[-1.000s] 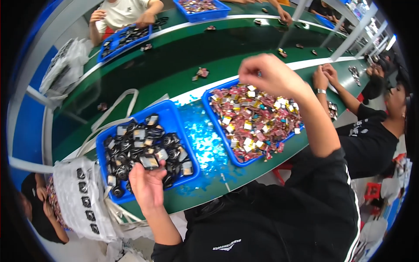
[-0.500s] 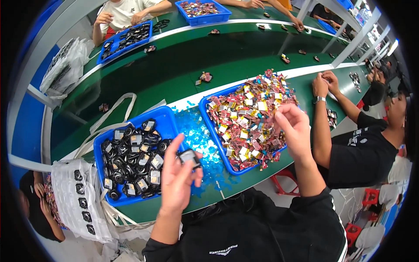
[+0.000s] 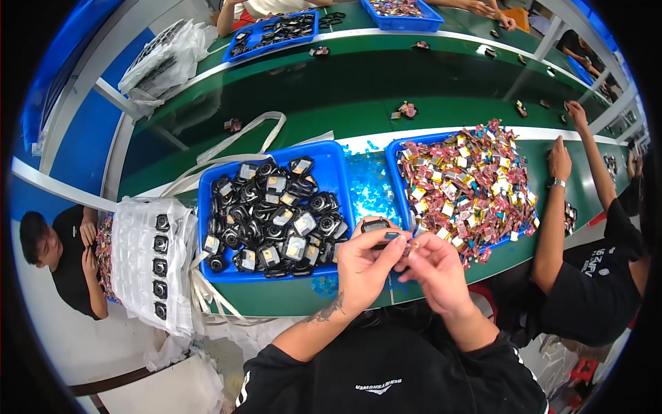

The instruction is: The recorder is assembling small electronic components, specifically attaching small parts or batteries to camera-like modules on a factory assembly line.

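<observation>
My left hand [image 3: 364, 270] is closed round a small black watch-like case [image 3: 374, 225], with its grey face turned up. Beside it my right hand [image 3: 441, 274] pinches a tiny part at the case's edge; the fingers hide most of it. Both hands meet just in front of the gap between two blue bins. In the left bin [image 3: 333, 163] lies a heap of black watch-like cases [image 3: 276, 217], many with silvery squares on them. The right bin [image 3: 396, 165] is piled above its rim with small red circuit boards [image 3: 469, 186] bearing white and yellow pieces.
Scraps of blue film [image 3: 372, 186] cover the bench between the bins. Behind runs a green conveyor belt [image 3: 310, 96] with scattered boards. A white plastic tray [image 3: 138, 255] of cases stands at left. A co-worker's arm [image 3: 552, 228] reaches in at right.
My hands have come together: the left moved right with the case, and the right came down from over the boards. The whole view has shifted, so the bins appear further right.
</observation>
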